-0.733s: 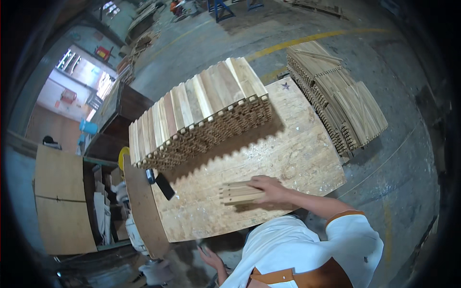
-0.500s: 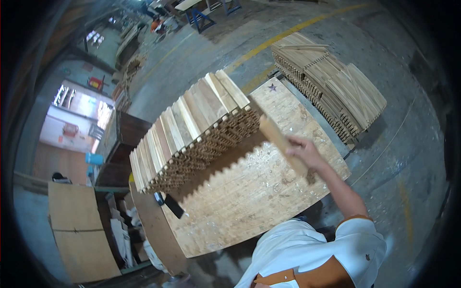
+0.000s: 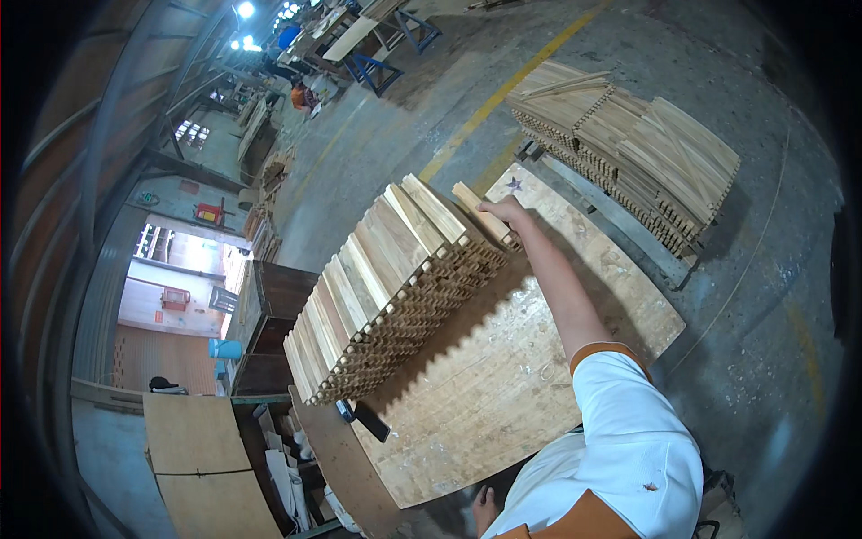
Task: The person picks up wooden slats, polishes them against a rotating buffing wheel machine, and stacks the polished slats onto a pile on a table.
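My right hand [image 3: 505,212] is closed around a narrow wooden slat [image 3: 468,195] at the far right end of a tall stack of wooden slats [image 3: 373,260]. The slat stands beside the stack, on the far side of the workbench, and its lower part is partly hidden by my arm and the stack. The stacked slats have pegged ends facing me. They rest on a worn plywood tabletop [image 3: 503,377]. At the lower edge, near my body, my left hand [image 3: 486,510] hangs below the bench edge with its fingers slightly apart and nothing seen in them.
A black phone-like object [image 3: 372,422] lies at the stack's near left end. Beyond the bench, more slats [image 3: 628,153] are piled on a low stand. Plywood panels [image 3: 202,440] lean at lower left. A person [image 3: 302,94] is far off, near blue trestles [image 3: 373,74].
My right hand has carried the slat away from me and leftward, from over the tabletop to the stack's far right end. My left hand has come into view. The whole view has shifted.
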A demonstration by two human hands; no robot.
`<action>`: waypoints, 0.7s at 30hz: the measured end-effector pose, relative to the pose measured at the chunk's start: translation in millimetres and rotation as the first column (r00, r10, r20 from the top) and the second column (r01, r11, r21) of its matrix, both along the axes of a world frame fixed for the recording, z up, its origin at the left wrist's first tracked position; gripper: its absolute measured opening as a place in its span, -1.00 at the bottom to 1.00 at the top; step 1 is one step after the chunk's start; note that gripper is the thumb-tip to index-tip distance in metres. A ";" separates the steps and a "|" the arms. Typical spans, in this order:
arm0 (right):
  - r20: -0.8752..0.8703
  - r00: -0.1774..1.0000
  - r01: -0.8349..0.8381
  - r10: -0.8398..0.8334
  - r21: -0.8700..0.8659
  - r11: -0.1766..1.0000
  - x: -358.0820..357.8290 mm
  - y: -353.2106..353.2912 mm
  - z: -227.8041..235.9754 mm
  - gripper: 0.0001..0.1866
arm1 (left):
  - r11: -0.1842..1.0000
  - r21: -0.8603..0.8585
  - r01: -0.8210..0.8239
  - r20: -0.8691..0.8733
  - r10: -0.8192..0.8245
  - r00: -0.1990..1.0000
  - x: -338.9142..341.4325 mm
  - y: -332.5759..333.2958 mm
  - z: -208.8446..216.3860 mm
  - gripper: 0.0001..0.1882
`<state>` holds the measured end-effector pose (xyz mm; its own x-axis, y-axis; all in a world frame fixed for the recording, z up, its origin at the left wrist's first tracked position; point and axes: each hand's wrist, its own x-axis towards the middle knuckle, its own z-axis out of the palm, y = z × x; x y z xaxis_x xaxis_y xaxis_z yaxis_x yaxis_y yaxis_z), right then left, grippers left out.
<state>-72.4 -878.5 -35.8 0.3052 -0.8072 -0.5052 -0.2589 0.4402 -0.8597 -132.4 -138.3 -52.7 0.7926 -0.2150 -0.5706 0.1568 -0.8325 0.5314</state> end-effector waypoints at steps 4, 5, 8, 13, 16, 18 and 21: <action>0.062 0.992 -0.111 0.113 -0.030 0.993 3.4 3.3 9.8 -0.09 | 0.996 0.049 -0.072 -0.070 0.076 0.995 -12.4 22.5 -16.9 -0.48; 0.068 0.987 -0.142 0.144 -0.032 0.989 1.8 5.0 12.4 -0.09 | 0.995 0.062 -0.078 -0.081 0.083 0.993 -15.4 25.8 -18.6 -0.48; 0.061 0.983 -0.173 0.176 -0.039 0.984 0.7 6.3 16.7 -0.17 | 0.993 0.093 -0.070 -0.114 0.080 0.990 -20.8 25.8 -18.7 -0.50; -0.075 0.986 -0.160 0.149 -0.170 0.972 20.4 -2.2 -1.1 -0.29 | 0.993 0.105 -0.053 -0.153 0.069 0.986 -23.5 17.0 -15.2 -0.52; -0.076 0.992 -0.115 0.105 -0.151 0.982 30.1 -12.8 -26.8 -0.26 | 0.994 0.098 -0.057 -0.158 0.072 0.985 -24.0 17.4 -15.9 -0.53; -0.182 0.978 -0.149 0.105 -0.249 0.957 33.8 -18.9 -42.6 -0.30 | 0.994 0.088 -0.070 -0.157 0.083 0.984 -28.8 17.1 -15.9 -0.54; -0.031 0.996 -0.086 0.081 -0.258 0.962 32.3 -12.4 -50.9 -0.45 | 0.989 0.064 -0.135 -0.143 0.143 0.979 -46.0 15.9 -15.3 -0.55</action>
<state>-40.0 -891.0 -86.7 0.3687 -0.8833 -0.2896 -0.3039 0.1799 -0.9356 -178.4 -122.4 -68.1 0.7193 -0.0745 -0.6907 0.3459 -0.8238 0.4491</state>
